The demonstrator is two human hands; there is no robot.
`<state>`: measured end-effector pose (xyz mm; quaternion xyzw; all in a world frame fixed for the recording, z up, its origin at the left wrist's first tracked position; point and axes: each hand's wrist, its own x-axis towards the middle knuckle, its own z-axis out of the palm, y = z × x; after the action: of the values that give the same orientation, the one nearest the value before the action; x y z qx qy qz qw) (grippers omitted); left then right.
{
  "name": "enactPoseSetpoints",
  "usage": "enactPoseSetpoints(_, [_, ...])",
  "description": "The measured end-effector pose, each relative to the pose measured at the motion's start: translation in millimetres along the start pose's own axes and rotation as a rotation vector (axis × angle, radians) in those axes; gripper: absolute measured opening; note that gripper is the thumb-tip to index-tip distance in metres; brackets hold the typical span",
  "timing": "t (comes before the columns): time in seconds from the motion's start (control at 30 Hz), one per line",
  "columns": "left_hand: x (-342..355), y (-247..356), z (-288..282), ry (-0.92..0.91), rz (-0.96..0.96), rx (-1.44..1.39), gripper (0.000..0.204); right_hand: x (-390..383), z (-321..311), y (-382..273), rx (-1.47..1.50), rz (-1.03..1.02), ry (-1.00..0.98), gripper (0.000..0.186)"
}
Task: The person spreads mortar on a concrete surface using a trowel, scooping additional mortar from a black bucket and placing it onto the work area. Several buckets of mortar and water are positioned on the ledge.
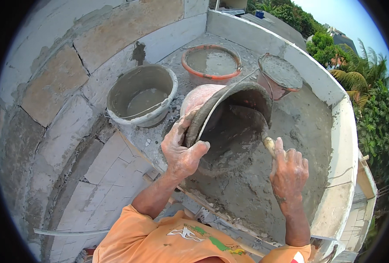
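A mortar-caked bucket (pixel 193 100) lies tilted on its side, its mouth facing me, with grey mortar coating the inside. My left hand (pixel 183 151) grips its rim at the left, thumb inside and fingers round the outer edge. In my right hand (pixel 289 168) is the pale handle of a trowel (pixel 269 144); the index finger points forward along it. The trowel's blade reaches into the bucket's mouth against the inner wall, partly lost in the dark mortar. Below the bucket, wet grey mortar (pixel 255 193) is spread over the floor of the walled ledge.
Behind stand a grey-white bucket (pixel 168 111) with a little watery mortar, an orange-rimmed bucket (pixel 192 72) of grey liquid and a full mortar bucket (pixel 278 72). A low white wall (pixel 341 149) curves round the right. Rough block wall (pixel 56 94) rises at left. Trees grow beyond.
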<state>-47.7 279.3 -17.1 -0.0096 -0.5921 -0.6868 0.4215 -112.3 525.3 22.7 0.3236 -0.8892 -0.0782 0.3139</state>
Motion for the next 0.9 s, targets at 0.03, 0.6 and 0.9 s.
enactPoseSetpoints(0.03, [-1.0, -3.4, -1.0, -0.017, -0.01, 0.006, 0.069, 6.3, 2.9, -2.9, -0.072, 0.05, -0.005, 0.046])
enactPoseSetpoints(0.6, [17.5, 10.4, -13.3, 0.049, 0.072, -0.017, 0.067, -2.8, 4.3, 11.6, 1.086, 0.179, -0.56, 0.051])
enactPoseSetpoints(0.9, [15.4, 97.8, -138.8, 0.561, 0.133, 0.027, 0.046, -74.8, -14.2, 135.2, 1.113, 0.614, -0.288, 0.053])
